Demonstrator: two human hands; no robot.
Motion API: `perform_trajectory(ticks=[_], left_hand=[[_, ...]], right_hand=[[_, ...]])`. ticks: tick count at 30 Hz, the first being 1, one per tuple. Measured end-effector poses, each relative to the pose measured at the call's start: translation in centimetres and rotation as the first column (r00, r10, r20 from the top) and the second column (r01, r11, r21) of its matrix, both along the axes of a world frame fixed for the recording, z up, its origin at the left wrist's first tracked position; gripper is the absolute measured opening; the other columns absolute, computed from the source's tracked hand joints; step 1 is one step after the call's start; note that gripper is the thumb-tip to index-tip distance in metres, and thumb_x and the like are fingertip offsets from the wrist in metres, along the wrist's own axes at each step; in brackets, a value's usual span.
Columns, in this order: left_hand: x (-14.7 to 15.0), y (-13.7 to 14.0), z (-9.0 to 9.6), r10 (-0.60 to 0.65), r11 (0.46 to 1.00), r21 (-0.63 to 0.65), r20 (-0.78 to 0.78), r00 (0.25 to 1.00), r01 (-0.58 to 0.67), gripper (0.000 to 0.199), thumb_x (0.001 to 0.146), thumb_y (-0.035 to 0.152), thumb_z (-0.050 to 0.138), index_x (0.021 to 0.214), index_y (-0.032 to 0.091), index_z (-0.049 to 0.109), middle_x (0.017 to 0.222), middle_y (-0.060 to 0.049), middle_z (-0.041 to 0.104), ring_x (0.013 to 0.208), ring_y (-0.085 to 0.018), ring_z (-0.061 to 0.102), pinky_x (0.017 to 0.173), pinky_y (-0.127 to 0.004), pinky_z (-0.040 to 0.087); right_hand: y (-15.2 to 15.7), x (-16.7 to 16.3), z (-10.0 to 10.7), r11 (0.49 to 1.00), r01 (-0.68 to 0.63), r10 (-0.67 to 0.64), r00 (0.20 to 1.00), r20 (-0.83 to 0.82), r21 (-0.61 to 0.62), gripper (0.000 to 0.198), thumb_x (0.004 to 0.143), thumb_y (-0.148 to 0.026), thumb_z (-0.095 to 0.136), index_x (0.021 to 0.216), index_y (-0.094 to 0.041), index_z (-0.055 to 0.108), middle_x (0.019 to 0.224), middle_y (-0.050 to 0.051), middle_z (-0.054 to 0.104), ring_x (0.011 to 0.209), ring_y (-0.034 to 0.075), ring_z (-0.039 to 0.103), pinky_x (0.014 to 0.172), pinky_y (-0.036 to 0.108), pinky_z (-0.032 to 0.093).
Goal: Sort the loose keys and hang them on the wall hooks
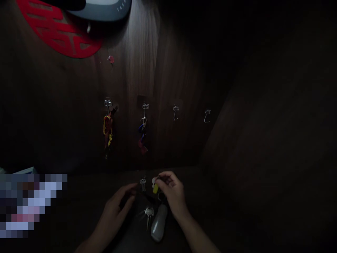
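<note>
My right hand (173, 191) pinches a small yellow tag (156, 188) between thumb and fingers. A pale round piece (153, 181) shows beside the tag. Below that hand lie a dark ring (161, 196) and a grey rounded fob (159, 224). Several metal keys (149, 212) rest just left of the fob. My left hand (117, 207) is open, its fingers apart and pointing toward a small metal piece (143, 182), perhaps a hook or a key. Whether its fingertips touch anything is too dark to tell.
On the dark wood panel, a red-yellow braided cord (107, 128) and a blue-red key bunch (143, 135) hang from hooks. Two bare hooks, a middle one (176, 113) and a right one (207, 116), follow. Above are a red paper cutout (76, 51) and a cap (105, 12).
</note>
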State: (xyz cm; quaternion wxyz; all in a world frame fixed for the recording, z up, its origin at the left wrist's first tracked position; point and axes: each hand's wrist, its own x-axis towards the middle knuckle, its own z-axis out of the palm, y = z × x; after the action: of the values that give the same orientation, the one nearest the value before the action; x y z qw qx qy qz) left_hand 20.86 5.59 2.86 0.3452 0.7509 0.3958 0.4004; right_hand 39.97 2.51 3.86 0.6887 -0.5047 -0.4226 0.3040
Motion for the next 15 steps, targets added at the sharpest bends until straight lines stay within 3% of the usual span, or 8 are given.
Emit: perform_trajectory(ticks=[3, 5, 8, 11, 13, 15], left_hand=[[-0.9, 1.2, -0.2, 0.086, 0.996, -0.018, -0.026, 0.996, -0.086, 0.029, 0.081, 0.038, 0.052, 0.107, 0.029, 0.062, 0.097, 0.0, 0.072, 0.091, -0.022, 0.067, 0.085, -0.033, 0.052], [-1.4, 2.0, -0.3, 0.132, 0.99, -0.046, -0.045, 0.99, -0.134, 0.03, 0.08, 0.041, 0.051, 0.104, 0.028, 0.063, 0.095, 0.0, 0.072, 0.089, -0.022, 0.067, 0.081, -0.032, 0.053], [-1.6, 2.9, -0.5, 0.184, 0.978, -0.09, -0.067, 0.981, -0.19, 0.032, 0.079, 0.045, 0.051, 0.101, 0.026, 0.063, 0.09, 0.0, 0.073, 0.086, -0.022, 0.068, 0.074, -0.03, 0.053], [-1.5, 3.3, -0.7, 0.188, 0.973, -0.12, -0.071, 0.98, -0.195, 0.031, 0.077, 0.045, 0.052, 0.099, 0.026, 0.064, 0.087, 0.001, 0.073, 0.084, -0.022, 0.068, 0.073, -0.029, 0.053], [-1.5, 3.3, -0.8, 0.162, 0.976, -0.137, -0.067, 0.985, -0.17, 0.03, 0.077, 0.044, 0.052, 0.097, 0.026, 0.064, 0.087, 0.001, 0.073, 0.083, -0.022, 0.068, 0.073, -0.029, 0.052], [-1.5, 3.2, -0.9, 0.139, 0.978, -0.147, -0.065, 0.988, -0.148, 0.03, 0.077, 0.044, 0.052, 0.097, 0.026, 0.064, 0.088, 0.001, 0.073, 0.084, -0.022, 0.068, 0.074, -0.029, 0.052]], right_hand=[[0.6, 2.9, 1.8, 0.992, 0.113, -0.105, 0.988, -0.112, 0.062, 0.025, 0.067, -0.033, 0.071, 0.083, -0.019, 0.057, 0.075, 0.002, 0.066, 0.078, 0.02, 0.067, 0.065, 0.028, 0.051], [1.2, 5.6, 3.8, 0.96, 0.247, -0.224, 0.959, -0.174, 0.129, 0.029, 0.066, -0.035, 0.072, 0.083, -0.02, 0.054, 0.073, -0.002, 0.062, 0.075, 0.019, 0.068, 0.057, 0.025, 0.051], [2.5, 10.2, 7.7, 0.828, 0.489, -0.458, 0.872, -0.17, 0.274, 0.031, 0.062, -0.031, 0.073, 0.083, -0.02, 0.053, 0.072, -0.004, 0.058, 0.065, 0.014, 0.066, 0.054, 0.023, 0.05], [3.9, 14.1, 11.7, 0.67, 0.619, -0.636, 0.763, -0.114, 0.409, 0.027, 0.06, -0.026, 0.072, 0.078, -0.018, 0.053, 0.068, -0.005, 0.054, 0.058, 0.01, 0.061, 0.053, 0.021, 0.048], [4.7, 15.8, 13.6, 0.614, 0.64, -0.705, 0.708, -0.043, 0.462, 0.025, 0.059, -0.024, 0.07, 0.076, -0.018, 0.053, 0.067, -0.005, 0.053, 0.056, 0.009, 0.057, 0.051, 0.021, 0.047], [5.4, 16.8, 14.7, 0.607, 0.631, -0.726, 0.688, 0.013, 0.483, 0.023, 0.06, -0.024, 0.069, 0.075, -0.018, 0.053, 0.065, -0.005, 0.052, 0.053, 0.008, 0.054, 0.048, 0.021, 0.044]])
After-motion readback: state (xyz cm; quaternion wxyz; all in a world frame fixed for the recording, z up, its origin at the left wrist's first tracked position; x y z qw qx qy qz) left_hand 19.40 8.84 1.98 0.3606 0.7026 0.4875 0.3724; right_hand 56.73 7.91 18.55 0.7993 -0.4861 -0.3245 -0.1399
